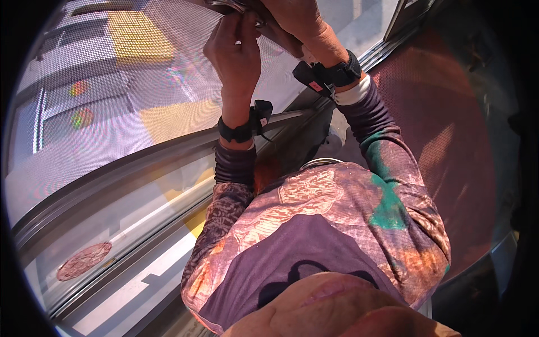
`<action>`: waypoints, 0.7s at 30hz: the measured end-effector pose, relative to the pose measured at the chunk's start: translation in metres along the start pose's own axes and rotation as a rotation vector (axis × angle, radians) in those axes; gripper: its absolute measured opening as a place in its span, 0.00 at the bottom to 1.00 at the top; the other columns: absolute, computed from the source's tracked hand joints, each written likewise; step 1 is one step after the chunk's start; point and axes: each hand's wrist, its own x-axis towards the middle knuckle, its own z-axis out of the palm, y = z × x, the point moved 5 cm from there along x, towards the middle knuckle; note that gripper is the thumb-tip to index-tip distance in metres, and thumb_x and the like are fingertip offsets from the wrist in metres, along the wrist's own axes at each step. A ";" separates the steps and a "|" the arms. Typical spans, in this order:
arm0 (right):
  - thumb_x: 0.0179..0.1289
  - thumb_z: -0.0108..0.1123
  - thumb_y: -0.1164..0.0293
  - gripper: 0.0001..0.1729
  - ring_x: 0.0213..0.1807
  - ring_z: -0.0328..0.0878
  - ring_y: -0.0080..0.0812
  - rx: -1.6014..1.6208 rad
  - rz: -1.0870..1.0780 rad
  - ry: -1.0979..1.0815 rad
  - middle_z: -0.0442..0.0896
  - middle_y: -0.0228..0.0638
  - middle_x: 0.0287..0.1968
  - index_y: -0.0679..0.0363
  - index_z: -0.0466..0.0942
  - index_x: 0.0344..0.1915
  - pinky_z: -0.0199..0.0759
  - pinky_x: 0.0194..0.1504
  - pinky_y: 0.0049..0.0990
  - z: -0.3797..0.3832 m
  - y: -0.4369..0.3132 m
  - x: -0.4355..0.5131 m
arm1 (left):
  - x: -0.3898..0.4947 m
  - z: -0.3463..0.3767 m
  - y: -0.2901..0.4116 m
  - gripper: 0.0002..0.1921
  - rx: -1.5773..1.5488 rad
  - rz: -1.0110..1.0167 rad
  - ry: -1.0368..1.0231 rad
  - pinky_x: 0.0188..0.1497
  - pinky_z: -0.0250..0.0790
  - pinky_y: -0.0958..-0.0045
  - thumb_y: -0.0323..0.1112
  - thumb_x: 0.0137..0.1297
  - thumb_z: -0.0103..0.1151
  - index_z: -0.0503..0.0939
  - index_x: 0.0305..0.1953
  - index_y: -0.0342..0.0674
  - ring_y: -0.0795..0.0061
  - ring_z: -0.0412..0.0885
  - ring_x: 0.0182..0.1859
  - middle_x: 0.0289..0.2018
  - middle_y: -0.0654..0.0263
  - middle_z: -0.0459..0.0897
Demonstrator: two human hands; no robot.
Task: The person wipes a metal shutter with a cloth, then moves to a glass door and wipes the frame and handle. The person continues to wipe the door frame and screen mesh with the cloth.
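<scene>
At the top of the view, my left hand point(236, 57) is raised with thumb and fingers pinched together at a shiny metal fitting point(229, 4). What exactly lies between the fingertips is hidden. My right hand point(294, 19) is just to the right, against a dark brown frame bar point(280, 36); its fingers are cut off by the top edge, so its grip does not show. A mesh screen point(126, 84) in a metal frame spreads behind and left of my left hand. Both wrists wear black straps with small boxes.
Below the screen run metal window rails point(126, 248) and a glass pane bearing an oval reddish sticker point(84, 261). A dark red textured surface point(446, 147) lies to my right, beside a metal track point(374, 54). A building with yellow panels point(139, 33) shows through the mesh.
</scene>
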 end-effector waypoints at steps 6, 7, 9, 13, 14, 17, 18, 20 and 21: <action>0.55 0.75 0.75 0.16 0.40 0.83 0.42 -0.120 -0.068 0.010 0.85 0.44 0.41 0.63 0.84 0.45 0.76 0.43 0.34 -0.008 -0.014 -0.025 | 0.002 -0.008 0.007 0.08 0.086 0.087 0.022 0.30 0.75 0.73 0.31 0.74 0.60 0.83 0.39 0.33 0.72 0.87 0.27 0.27 0.60 0.87; 0.55 0.76 0.75 0.16 0.40 0.83 0.42 -0.135 -0.052 0.017 0.86 0.44 0.41 0.63 0.84 0.45 0.76 0.43 0.34 -0.009 -0.014 -0.028 | 0.002 -0.009 0.009 0.10 0.109 0.107 0.026 0.31 0.76 0.75 0.33 0.75 0.60 0.83 0.38 0.32 0.76 0.87 0.27 0.27 0.60 0.89; 0.55 0.76 0.75 0.18 0.38 0.83 0.37 -0.051 0.021 0.006 0.84 0.43 0.42 0.64 0.84 0.47 0.76 0.42 0.32 -0.009 -0.010 -0.025 | 0.002 -0.010 0.012 0.10 0.191 0.096 -0.021 0.29 0.73 0.73 0.34 0.75 0.59 0.83 0.38 0.34 0.73 0.86 0.25 0.26 0.59 0.88; 0.57 0.76 0.72 0.21 0.39 0.82 0.29 0.009 -0.004 0.036 0.83 0.38 0.42 0.65 0.83 0.51 0.77 0.41 0.28 -0.004 -0.008 -0.008 | 0.004 -0.011 0.022 0.09 0.372 0.193 -0.056 0.27 0.70 0.68 0.34 0.74 0.59 0.83 0.38 0.36 0.65 0.83 0.23 0.24 0.55 0.84; 0.58 0.77 0.71 0.23 0.39 0.82 0.29 0.048 -0.004 0.035 0.83 0.37 0.41 0.66 0.82 0.52 0.77 0.41 0.28 -0.003 -0.007 -0.007 | 0.005 -0.012 0.023 0.09 0.355 0.194 -0.046 0.27 0.69 0.67 0.34 0.74 0.59 0.83 0.38 0.36 0.64 0.82 0.23 0.24 0.55 0.83; 0.63 0.71 0.79 0.18 0.43 0.81 0.28 0.322 0.123 -0.068 0.81 0.35 0.42 0.67 0.79 0.53 0.76 0.46 0.26 -0.002 0.000 -0.020 | 0.005 -0.014 0.023 0.09 0.332 0.159 -0.061 0.28 0.69 0.65 0.35 0.74 0.60 0.83 0.38 0.36 0.61 0.81 0.23 0.23 0.55 0.82; 0.64 0.69 0.82 0.16 0.44 0.80 0.27 0.522 0.114 -0.119 0.81 0.35 0.43 0.67 0.78 0.51 0.76 0.47 0.25 -0.001 -0.001 -0.025 | 0.006 -0.013 0.023 0.09 0.344 0.141 -0.079 0.28 0.69 0.65 0.35 0.73 0.60 0.83 0.38 0.37 0.61 0.81 0.23 0.23 0.55 0.83; 0.64 0.61 0.92 0.14 0.49 0.78 0.24 0.747 0.130 -0.170 0.81 0.37 0.48 0.67 0.77 0.46 0.73 0.52 0.23 0.000 -0.003 -0.030 | 0.005 -0.014 0.023 0.09 0.333 0.125 -0.074 0.28 0.69 0.65 0.35 0.73 0.60 0.83 0.38 0.36 0.61 0.81 0.23 0.23 0.56 0.83; 0.64 0.63 0.90 0.14 0.48 0.78 0.23 0.706 0.198 -0.149 0.81 0.36 0.47 0.66 0.78 0.47 0.74 0.51 0.23 0.000 -0.001 -0.030 | 0.005 -0.013 0.023 0.09 0.305 0.126 -0.067 0.29 0.70 0.65 0.35 0.73 0.60 0.83 0.38 0.36 0.62 0.81 0.23 0.23 0.56 0.83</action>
